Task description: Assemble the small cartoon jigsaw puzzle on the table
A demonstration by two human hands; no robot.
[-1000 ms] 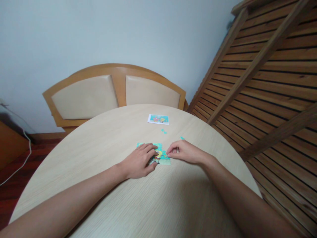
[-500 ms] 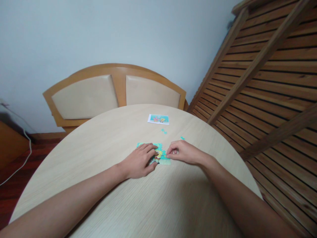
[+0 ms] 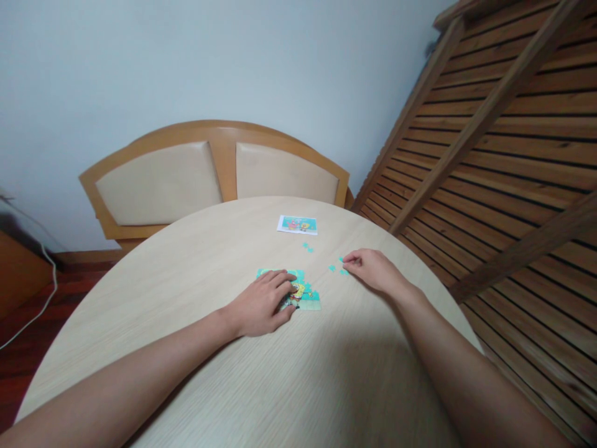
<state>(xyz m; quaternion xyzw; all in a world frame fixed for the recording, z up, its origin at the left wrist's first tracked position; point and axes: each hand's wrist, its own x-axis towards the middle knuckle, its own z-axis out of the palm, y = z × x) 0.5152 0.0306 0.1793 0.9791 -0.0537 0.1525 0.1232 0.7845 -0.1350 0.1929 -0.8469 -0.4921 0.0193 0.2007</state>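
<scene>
A partly assembled jigsaw puzzle [image 3: 308, 305] with a yellow cartoon figure on teal lies flat on the table. My left hand [image 3: 263, 303] rests on its left part, fingers spread, hiding much of the picture. The puzzle's upper right edge is stepped where single pieces end. To the right, my right hand [image 3: 370, 269] is at a few loose teal pieces, thumb and fingers pinched together at a small puzzle piece [image 3: 341, 259]. Another loose piece [image 3: 332, 268] lies just left of those fingertips.
Beyond the puzzle lies a printed picture card [image 3: 298, 224], with a pair of teal pieces [image 3: 305, 246] in front of it. The round wooden table [image 3: 196, 261] has a padded headboard [image 3: 158, 180] behind it and slatted wood [image 3: 494, 143] at the right.
My right hand has moved from the puzzle's right edge, right and away from me, to the loose pieces. My left hand has stayed on the puzzle.
</scene>
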